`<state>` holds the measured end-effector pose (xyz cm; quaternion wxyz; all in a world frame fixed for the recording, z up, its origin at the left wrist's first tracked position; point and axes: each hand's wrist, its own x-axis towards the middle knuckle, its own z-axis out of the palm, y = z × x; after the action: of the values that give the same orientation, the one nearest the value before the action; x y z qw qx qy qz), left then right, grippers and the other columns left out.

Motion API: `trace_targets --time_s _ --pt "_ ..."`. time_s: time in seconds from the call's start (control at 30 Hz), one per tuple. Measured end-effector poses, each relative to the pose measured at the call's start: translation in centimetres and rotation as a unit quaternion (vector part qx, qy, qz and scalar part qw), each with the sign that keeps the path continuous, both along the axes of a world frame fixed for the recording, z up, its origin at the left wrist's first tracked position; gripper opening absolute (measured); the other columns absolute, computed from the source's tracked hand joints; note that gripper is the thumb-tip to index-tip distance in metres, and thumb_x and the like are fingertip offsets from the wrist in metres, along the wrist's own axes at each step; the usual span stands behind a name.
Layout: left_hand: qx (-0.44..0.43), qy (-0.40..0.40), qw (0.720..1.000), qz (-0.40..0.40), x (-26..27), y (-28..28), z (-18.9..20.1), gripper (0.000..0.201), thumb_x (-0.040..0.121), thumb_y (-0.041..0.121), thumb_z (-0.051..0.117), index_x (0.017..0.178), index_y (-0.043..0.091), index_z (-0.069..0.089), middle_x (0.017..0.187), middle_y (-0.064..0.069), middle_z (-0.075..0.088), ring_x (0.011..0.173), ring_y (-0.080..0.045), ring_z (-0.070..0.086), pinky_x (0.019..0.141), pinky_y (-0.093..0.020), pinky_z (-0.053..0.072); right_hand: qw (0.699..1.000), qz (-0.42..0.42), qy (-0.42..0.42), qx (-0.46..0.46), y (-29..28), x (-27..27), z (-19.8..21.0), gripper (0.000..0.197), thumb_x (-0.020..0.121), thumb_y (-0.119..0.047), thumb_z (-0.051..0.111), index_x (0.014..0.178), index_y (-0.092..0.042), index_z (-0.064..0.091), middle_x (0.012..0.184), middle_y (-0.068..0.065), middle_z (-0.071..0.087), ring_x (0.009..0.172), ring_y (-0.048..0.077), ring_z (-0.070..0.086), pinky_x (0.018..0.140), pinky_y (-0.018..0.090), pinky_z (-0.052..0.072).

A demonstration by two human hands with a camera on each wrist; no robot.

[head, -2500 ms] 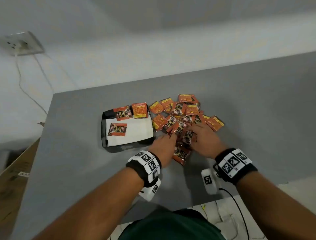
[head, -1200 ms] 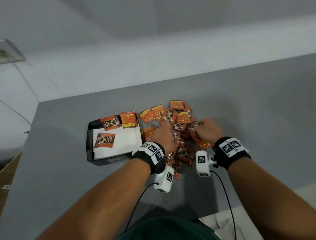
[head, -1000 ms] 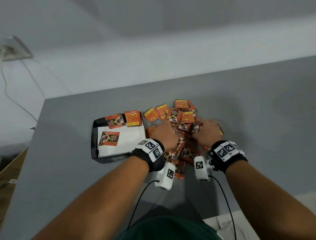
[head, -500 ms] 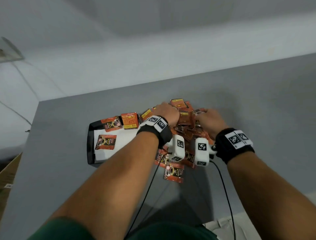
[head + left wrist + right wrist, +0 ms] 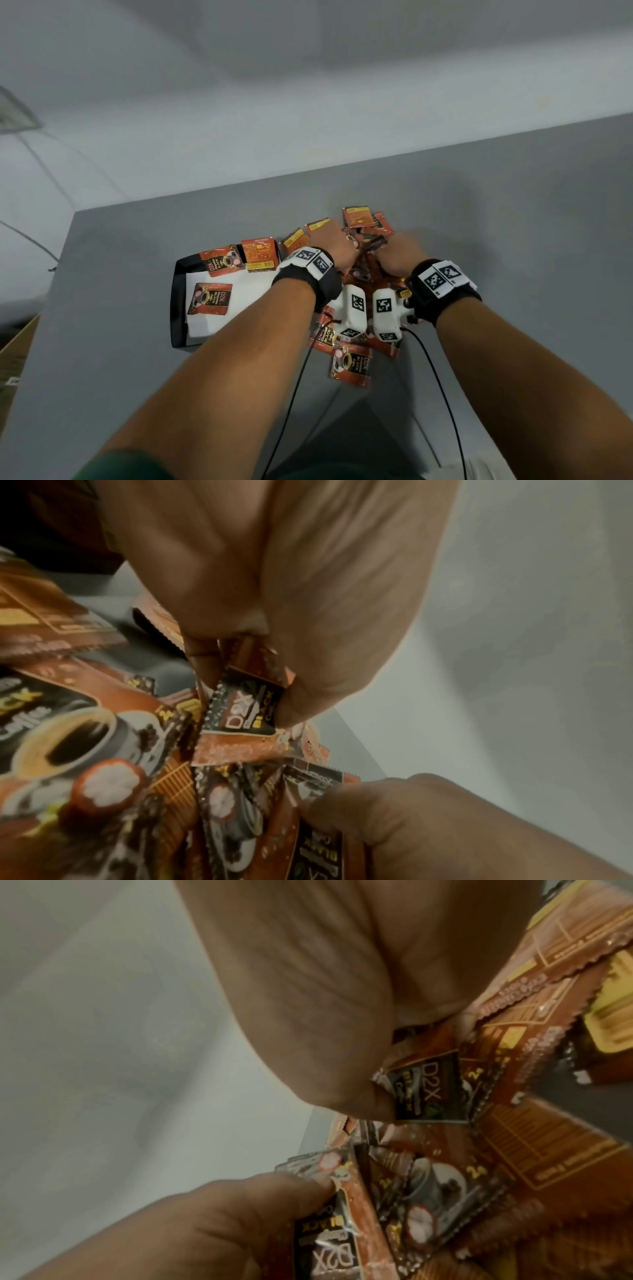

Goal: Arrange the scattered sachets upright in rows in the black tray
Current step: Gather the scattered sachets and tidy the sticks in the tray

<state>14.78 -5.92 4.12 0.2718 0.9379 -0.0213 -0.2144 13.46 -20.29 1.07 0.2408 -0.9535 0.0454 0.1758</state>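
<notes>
Orange and black coffee sachets [image 5: 358, 216] lie heaped on the grey table. My left hand [image 5: 339, 245] and right hand [image 5: 399, 251] meet knuckle to knuckle over the heap. In the left wrist view, fingers [image 5: 274, 593] and thumb [image 5: 383, 821] pinch a bunch of sachets [image 5: 245, 710]. The right wrist view shows the same kind of hold: a thumb [image 5: 253, 1207] presses a sachet [image 5: 330, 1250] and fingers curl over another sachet [image 5: 428, 1091]. The black tray [image 5: 178, 301] sits left of the heap, lined with white paper. One sachet [image 5: 209, 298] lies flat in it and two sachets [image 5: 239, 260] lean at its back.
One loose sachet [image 5: 351, 365] lies nearest me under the wrist cameras, whose cables [image 5: 294, 387] trail back toward my body. The table's left edge [image 5: 51, 291] is close to the tray, with a cardboard box [image 5: 13, 346] beyond it. Bare grey tabletop [image 5: 513, 257] spreads to the right.
Both hands have moved from the near side of the heap to its far side and drawn together, bunching sachets between them. The heap is tighter; the tray's sachets have not moved.
</notes>
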Motion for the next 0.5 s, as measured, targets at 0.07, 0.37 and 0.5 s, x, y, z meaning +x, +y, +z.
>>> trace_targets --time_s 0.07,0.37,0.5 --pt "-0.068 -0.001 0.997 0.043 -0.4 0.6 0.3 0.01 0.094 0.011 0.055 0.104 0.012 0.052 0.082 -0.002 0.059 0.076 -0.021 0.062 0.058 -0.03 0.047 1.0 0.009 -0.008 -0.004 0.0 0.0 0.1 0.025 0.1 -0.006 0.043 0.108 0.001 0.065 0.107 0.016 0.069 0.099 0.033 0.064 0.084 0.034 0.048" --pt "-0.026 -0.026 0.999 0.011 -1.3 4.0 2.6 0.037 0.097 0.013 0.049 0.06 0.01 0.049 0.058 -0.002 0.051 0.052 -0.016 0.048 0.046 -0.025 0.039 0.999 -0.049 -0.01 -0.004 1.5 0.5 -1.4 0.033 0.087 -0.037 0.075 0.088 -0.006 0.065 0.079 0.004 0.065 0.07 0.016 0.059 0.065 0.027 0.046" --pt "0.062 0.037 0.993 -0.092 -2.8 3.9 2.5 0.034 0.1 0.013 0.044 0.083 -0.004 0.067 0.073 -0.008 0.057 0.059 -0.017 0.049 0.057 -0.025 0.043 0.998 -0.048 -0.036 0.027 1.9 1.1 -2.5 0.028 0.082 -0.03 0.081 0.096 -0.009 0.068 0.089 0.003 0.072 0.083 0.019 0.069 0.076 0.033 0.058"
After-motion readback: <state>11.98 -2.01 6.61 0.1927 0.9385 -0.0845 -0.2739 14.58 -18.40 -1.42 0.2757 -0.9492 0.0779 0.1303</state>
